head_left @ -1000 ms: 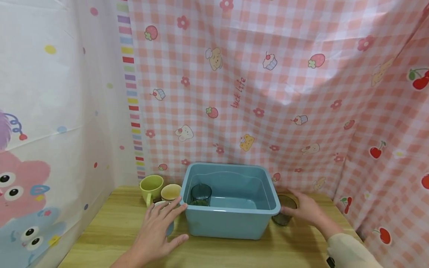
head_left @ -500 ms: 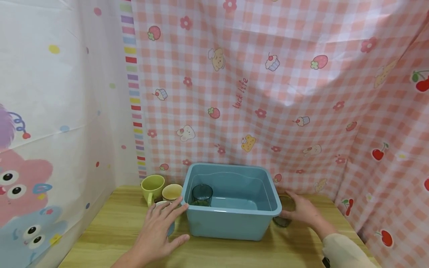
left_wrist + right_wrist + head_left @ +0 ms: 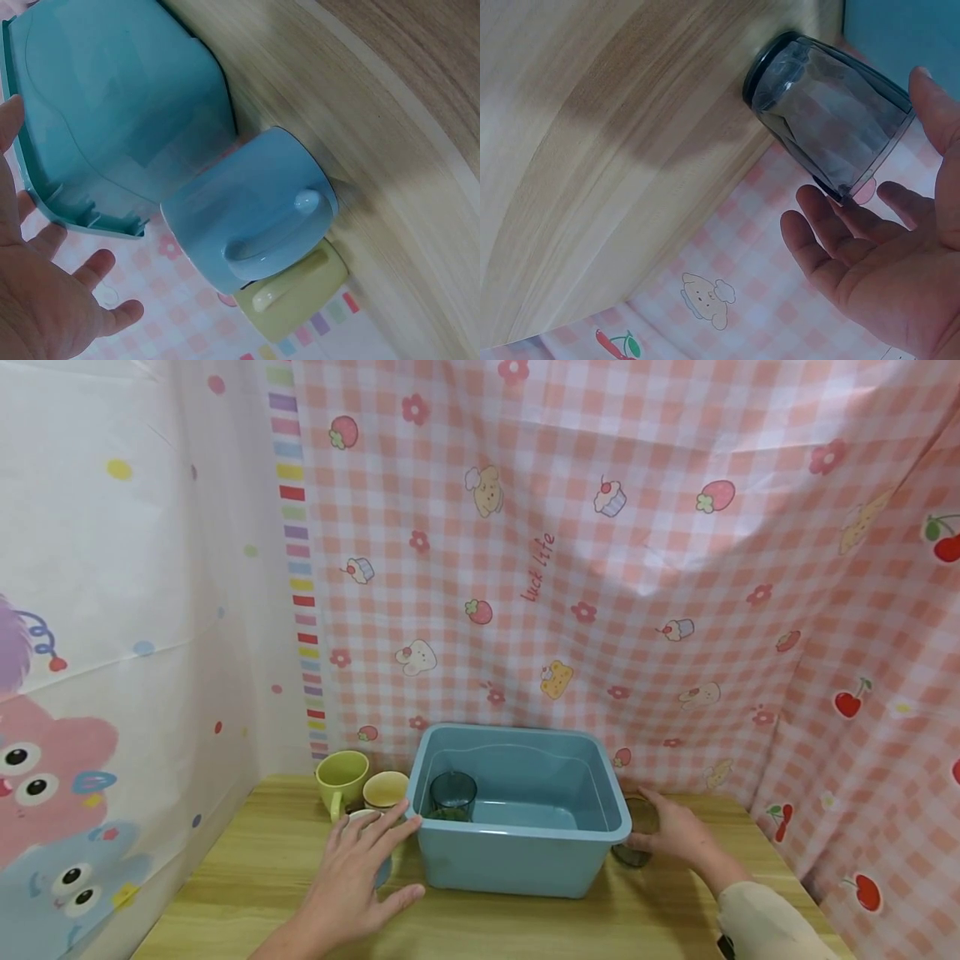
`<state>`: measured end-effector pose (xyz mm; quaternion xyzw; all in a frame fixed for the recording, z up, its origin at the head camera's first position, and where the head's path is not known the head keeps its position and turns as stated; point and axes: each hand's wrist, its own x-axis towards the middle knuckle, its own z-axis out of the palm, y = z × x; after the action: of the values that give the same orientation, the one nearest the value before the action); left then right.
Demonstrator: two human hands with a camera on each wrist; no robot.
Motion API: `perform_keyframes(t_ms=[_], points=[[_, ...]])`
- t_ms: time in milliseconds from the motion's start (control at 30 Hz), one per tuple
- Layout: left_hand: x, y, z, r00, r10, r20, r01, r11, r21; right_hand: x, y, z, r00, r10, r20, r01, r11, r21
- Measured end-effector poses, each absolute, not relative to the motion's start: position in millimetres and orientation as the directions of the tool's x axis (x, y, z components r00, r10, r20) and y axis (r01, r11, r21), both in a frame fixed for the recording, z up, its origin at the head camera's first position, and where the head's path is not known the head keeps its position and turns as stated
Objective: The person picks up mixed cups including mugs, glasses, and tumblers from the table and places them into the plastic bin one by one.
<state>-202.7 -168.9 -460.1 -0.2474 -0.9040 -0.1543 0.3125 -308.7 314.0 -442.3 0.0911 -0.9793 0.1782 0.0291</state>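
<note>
From where I stood, the right hand (image 3: 678,835) was at the smoky glass (image 3: 840,112), thumb on the tub side and fingers round the far side of its mouth. Those fingers were loosely bent and spread, framing the glass without clenching; I couldn't tell how firmly any of them touched. The glass stood upright on the worktop (image 3: 255,877), just beside the right end of the blue tub (image 3: 510,860).

The left hand (image 3: 352,877) was splayed, grasping nothing, its fingertips at the tub's near left corner. Whether they pressed on the rim or only brushed it, I couldn't say.

I judged the step in hand to be getting a hold on that smoky glass while the other hand steadied the tub. The next move called for the right thumb and fingers to draw together evenly on the smooth wall; any lift would need to go high enough to clear the tub's rim.

Inside the tub, at its left end, stood a dark glass (image 3: 452,792), with something greenish low by it, half hidden by the near wall. Under the left hand's reach was a blue mug (image 3: 247,202), and behind it a yellow cup (image 3: 386,789) and a green mug (image 3: 341,772). Beyond everything hung a pink checked cloth (image 3: 525,485).
</note>
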Motion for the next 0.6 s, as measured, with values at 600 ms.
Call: perform_keyframes(t_ms=[600], points=[[-203.5,-169.1,-461.3,-0.678,0.349,0.647,0.547,0.827,0.127,-311.1,312.8,-436.0,-0.983,-0.17,0.07,-0.183,0.934,-0.306]])
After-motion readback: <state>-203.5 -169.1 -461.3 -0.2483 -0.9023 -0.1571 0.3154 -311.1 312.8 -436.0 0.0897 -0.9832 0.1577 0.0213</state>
